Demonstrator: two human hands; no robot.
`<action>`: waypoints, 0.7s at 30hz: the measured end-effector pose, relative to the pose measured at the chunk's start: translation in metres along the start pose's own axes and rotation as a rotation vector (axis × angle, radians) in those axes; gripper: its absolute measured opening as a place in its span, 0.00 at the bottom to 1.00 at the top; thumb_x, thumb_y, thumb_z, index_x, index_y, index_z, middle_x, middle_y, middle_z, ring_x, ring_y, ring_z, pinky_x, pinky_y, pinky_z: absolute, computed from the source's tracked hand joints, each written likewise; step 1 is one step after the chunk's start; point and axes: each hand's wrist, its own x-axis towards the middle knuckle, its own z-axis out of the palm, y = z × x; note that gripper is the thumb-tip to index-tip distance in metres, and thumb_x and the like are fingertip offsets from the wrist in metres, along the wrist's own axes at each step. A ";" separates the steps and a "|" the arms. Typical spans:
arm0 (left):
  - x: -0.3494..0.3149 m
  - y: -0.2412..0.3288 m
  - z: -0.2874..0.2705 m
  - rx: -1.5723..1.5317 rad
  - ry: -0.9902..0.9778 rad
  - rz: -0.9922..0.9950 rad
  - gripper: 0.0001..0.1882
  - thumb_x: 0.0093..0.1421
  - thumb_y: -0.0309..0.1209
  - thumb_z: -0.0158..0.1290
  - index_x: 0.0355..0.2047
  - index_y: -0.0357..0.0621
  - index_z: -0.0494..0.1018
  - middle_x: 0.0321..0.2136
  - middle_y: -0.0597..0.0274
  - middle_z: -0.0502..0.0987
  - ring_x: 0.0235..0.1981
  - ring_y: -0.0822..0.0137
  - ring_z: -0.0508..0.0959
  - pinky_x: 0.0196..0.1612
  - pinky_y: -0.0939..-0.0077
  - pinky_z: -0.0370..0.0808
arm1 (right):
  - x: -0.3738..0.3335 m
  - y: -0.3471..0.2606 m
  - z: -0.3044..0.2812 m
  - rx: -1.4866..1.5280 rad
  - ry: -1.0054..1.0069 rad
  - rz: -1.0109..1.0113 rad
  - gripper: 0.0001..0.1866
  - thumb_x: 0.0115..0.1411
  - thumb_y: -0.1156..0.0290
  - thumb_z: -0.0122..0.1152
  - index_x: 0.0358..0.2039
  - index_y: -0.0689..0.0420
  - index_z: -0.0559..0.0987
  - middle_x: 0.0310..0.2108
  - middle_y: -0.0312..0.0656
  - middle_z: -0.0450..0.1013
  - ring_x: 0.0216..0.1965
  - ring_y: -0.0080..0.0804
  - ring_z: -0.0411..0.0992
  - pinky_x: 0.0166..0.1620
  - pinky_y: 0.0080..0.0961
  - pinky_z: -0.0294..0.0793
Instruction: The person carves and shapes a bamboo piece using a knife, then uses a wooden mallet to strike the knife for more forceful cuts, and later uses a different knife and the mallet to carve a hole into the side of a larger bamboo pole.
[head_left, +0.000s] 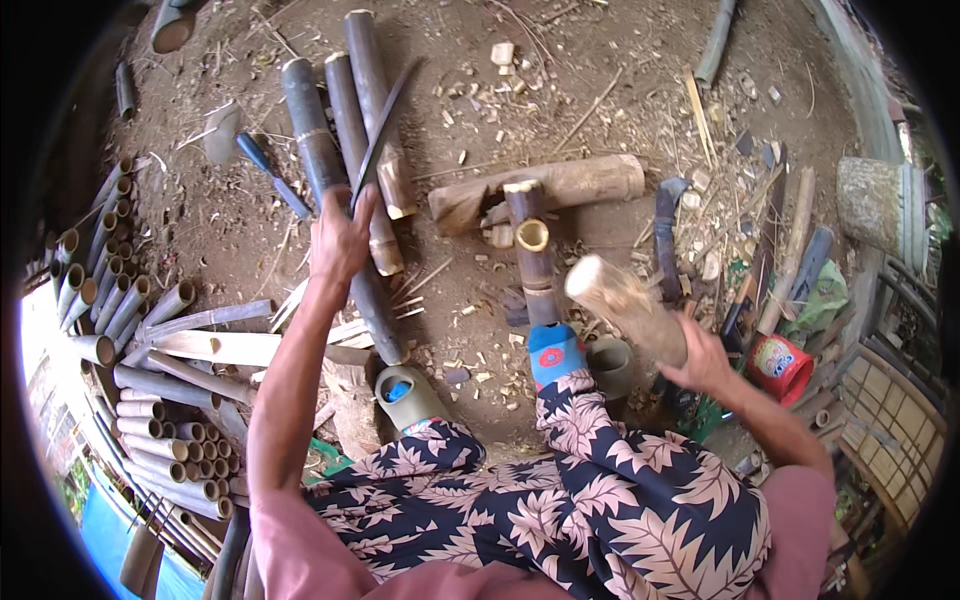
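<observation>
My left hand (pixel 340 240) is closed around the handle end of a long, dark-bladed knife (pixel 383 128), its blade pointing away from me over three dark bamboo lengths (pixel 318 130) lying on the dirt. In my closed right hand (pixel 702 357) is a thick, pale wooden club (pixel 622 303), raised beside my right leg. Between the hands, a bamboo piece (pixel 538 275) with a round side opening rests against a hollowed log (pixel 590 185). My blue-socked foot (pixel 557 354) presses against the near end of that piece. The knife's handle is mostly hidden by my fingers.
Stacked bamboo tubes (pixel 175 455) fill the left side. A blue-handled tool (pixel 270 172) lies beyond my left hand. Toward the right are a red container (pixel 780 368), a dark-headed tool (pixel 667 240) and a log section (pixel 880 207). Wood chips litter the dirt.
</observation>
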 end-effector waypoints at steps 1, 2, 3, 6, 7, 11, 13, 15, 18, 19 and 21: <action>0.015 0.001 0.007 0.106 0.192 0.013 0.42 0.61 0.61 0.48 0.56 0.30 0.61 0.35 0.29 0.77 0.40 0.35 0.79 0.45 0.49 0.74 | -0.022 0.008 0.014 -0.021 -0.019 0.070 0.42 0.50 0.54 0.70 0.58 0.66 0.66 0.46 0.61 0.72 0.47 0.57 0.74 0.50 0.45 0.75; 0.031 0.003 0.008 0.120 0.272 0.022 0.41 0.62 0.60 0.48 0.56 0.30 0.60 0.37 0.28 0.76 0.41 0.34 0.78 0.46 0.49 0.73 | -0.035 0.019 0.026 0.043 -0.012 0.135 0.37 0.53 0.53 0.67 0.56 0.66 0.68 0.46 0.59 0.72 0.47 0.57 0.73 0.52 0.44 0.72; 0.046 0.001 0.009 0.137 0.340 0.033 0.41 0.62 0.59 0.47 0.57 0.30 0.59 0.39 0.27 0.75 0.43 0.33 0.76 0.47 0.48 0.73 | -0.038 0.026 0.033 0.108 0.075 0.190 0.32 0.56 0.57 0.64 0.54 0.65 0.70 0.45 0.56 0.72 0.45 0.57 0.72 0.52 0.41 0.72; 0.076 -0.021 0.017 0.176 0.407 0.140 0.37 0.62 0.51 0.50 0.57 0.30 0.59 0.51 0.30 0.69 0.53 0.37 0.71 0.55 0.52 0.68 | 0.033 0.026 0.026 -0.051 0.452 0.308 0.29 0.58 0.61 0.64 0.54 0.66 0.70 0.47 0.56 0.69 0.48 0.56 0.69 0.53 0.42 0.69; 0.075 -0.006 0.018 0.126 0.400 0.111 0.34 0.61 0.46 0.53 0.57 0.30 0.61 0.51 0.33 0.70 0.53 0.39 0.70 0.56 0.53 0.67 | 0.060 0.032 0.023 -0.175 0.578 0.329 0.28 0.58 0.62 0.63 0.54 0.66 0.69 0.48 0.56 0.67 0.50 0.57 0.68 0.54 0.43 0.68; 0.080 -0.018 0.027 0.465 0.506 0.055 0.40 0.59 0.48 0.57 0.61 0.35 0.56 0.51 0.42 0.70 0.54 0.42 0.68 0.58 0.49 0.62 | 0.140 0.059 0.027 0.034 0.431 0.486 0.31 0.54 0.63 0.66 0.54 0.65 0.67 0.49 0.57 0.67 0.49 0.60 0.69 0.53 0.45 0.69; 0.063 -0.007 0.028 0.488 0.554 0.026 0.41 0.58 0.49 0.58 0.62 0.38 0.56 0.54 0.42 0.67 0.57 0.43 0.65 0.58 0.44 0.60 | 0.140 0.053 0.012 0.094 0.249 0.612 0.30 0.52 0.65 0.66 0.53 0.64 0.69 0.48 0.58 0.68 0.48 0.57 0.70 0.52 0.44 0.71; 0.046 -0.018 0.031 0.467 0.629 0.242 0.38 0.58 0.45 0.58 0.62 0.41 0.58 0.54 0.44 0.67 0.55 0.44 0.66 0.56 0.46 0.62 | 0.145 0.042 -0.005 0.053 0.303 0.562 0.25 0.50 0.70 0.63 0.48 0.65 0.72 0.40 0.57 0.74 0.41 0.51 0.75 0.46 0.43 0.73; -0.041 0.046 0.048 -0.101 0.188 0.334 0.19 0.56 0.31 0.59 0.46 0.34 0.73 0.38 0.47 0.76 0.41 0.50 0.76 0.48 0.60 0.71 | 0.109 0.062 -0.043 0.589 0.322 0.816 0.29 0.56 0.71 0.51 0.60 0.66 0.67 0.30 0.45 0.74 0.26 0.25 0.71 0.29 0.25 0.75; -0.071 0.039 0.056 -0.243 -0.059 0.434 0.20 0.57 0.34 0.60 0.46 0.35 0.73 0.38 0.49 0.76 0.41 0.55 0.76 0.48 0.63 0.72 | 0.108 0.040 -0.060 0.801 0.369 0.671 0.29 0.59 0.71 0.47 0.62 0.65 0.65 0.31 0.39 0.72 0.25 0.25 0.69 0.27 0.23 0.72; -0.113 0.078 0.062 -0.762 -0.851 0.132 0.28 0.59 0.44 0.61 0.53 0.38 0.71 0.38 0.60 0.75 0.42 0.66 0.75 0.49 0.69 0.72 | 0.111 -0.001 -0.092 0.843 0.074 0.514 0.31 0.61 0.69 0.48 0.65 0.63 0.60 0.33 0.39 0.69 0.32 0.27 0.70 0.36 0.27 0.73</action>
